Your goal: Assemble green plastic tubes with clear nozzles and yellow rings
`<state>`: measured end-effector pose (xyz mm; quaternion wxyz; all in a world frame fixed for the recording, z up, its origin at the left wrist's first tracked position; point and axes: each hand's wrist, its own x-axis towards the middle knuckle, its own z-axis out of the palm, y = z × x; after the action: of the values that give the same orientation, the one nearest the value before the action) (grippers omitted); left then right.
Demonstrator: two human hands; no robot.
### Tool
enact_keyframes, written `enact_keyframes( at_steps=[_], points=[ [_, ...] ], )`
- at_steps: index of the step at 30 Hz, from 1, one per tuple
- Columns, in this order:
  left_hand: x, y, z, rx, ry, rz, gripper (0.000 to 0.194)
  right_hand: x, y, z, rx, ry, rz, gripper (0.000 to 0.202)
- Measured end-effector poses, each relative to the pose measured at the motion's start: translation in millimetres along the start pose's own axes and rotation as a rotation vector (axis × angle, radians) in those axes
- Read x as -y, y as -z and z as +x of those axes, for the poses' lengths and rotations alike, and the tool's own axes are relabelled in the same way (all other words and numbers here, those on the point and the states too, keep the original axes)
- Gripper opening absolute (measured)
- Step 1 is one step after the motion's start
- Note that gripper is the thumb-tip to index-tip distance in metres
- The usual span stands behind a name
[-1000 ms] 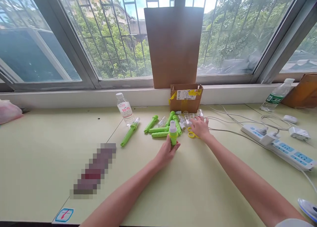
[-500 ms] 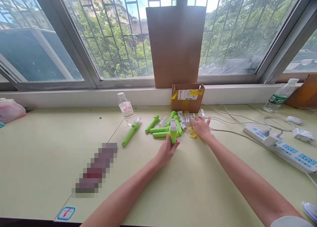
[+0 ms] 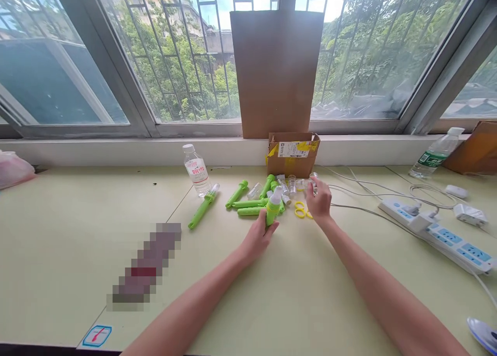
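Observation:
My left hand (image 3: 261, 234) is wrapped around a bright green tube-shaped handle (image 3: 273, 210) with a whitish, translucent tip, held tilted above the table. To its right, my right hand (image 3: 320, 199) has its fingers curled in a pinch around a clear plastic cap (image 3: 313, 176), which partly shows at the fingertips. More clear caps (image 3: 292, 185) stand and lie just left of that hand. Yellow-handled scissors (image 3: 300, 210) lie beneath and beside it, partly covered. Several green handles (image 3: 248, 204) are heaped behind my left hand.
One green handle with a clear cap (image 3: 204, 207) lies apart at left, beside a water bottle (image 3: 196, 171). Behind the heap stands an opened cardboard box (image 3: 293, 159). At right are a power strip (image 3: 438, 234), cables and another bottle (image 3: 433, 157).
My right hand has drawn its fingers together and lifted slightly at the clear caps, uncovering more of the scissors. One cap now lies on its side. The handle in my left hand tilts more rightward.

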<state>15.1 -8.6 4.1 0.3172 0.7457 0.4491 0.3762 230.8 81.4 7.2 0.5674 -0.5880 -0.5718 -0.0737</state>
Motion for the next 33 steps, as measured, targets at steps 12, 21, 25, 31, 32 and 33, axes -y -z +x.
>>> enact_keyframes(
  at_steps=[12, 21, 25, 31, 32, 33],
  points=[
    [-2.6, 4.0, 0.2, -0.001, -0.007, 0.100, 0.022, 82.7, 39.6, 12.8, -0.119, -0.244, 0.542, 0.034],
    [3.2, 6.9, 0.3, -0.045, -0.021, 0.191, 0.024, 79.3, 30.3, -24.0, 0.152, 0.081, 0.269, 0.023],
    [9.5, 7.4, -0.3, -0.058, -0.093, 0.378, 0.025, 49.2, 30.3, -40.1, 0.294, -0.051, 0.245, 0.026],
    [14.2, 14.5, 2.5, -0.064, -0.187, 0.603, 0.023, 30.2, 34.0, -55.2, 0.447, -0.085, 0.273, 0.036],
    [14.7, 16.6, 3.5, -0.065, -0.205, 0.621, 0.023, 31.3, 33.8, -55.5, 0.447, -0.066, 0.273, 0.036],
    [15.1, 18.6, 4.4, -0.066, -0.227, 0.640, 0.024, 32.8, 33.7, -55.5, 0.448, -0.045, 0.274, 0.035]
  ],
)
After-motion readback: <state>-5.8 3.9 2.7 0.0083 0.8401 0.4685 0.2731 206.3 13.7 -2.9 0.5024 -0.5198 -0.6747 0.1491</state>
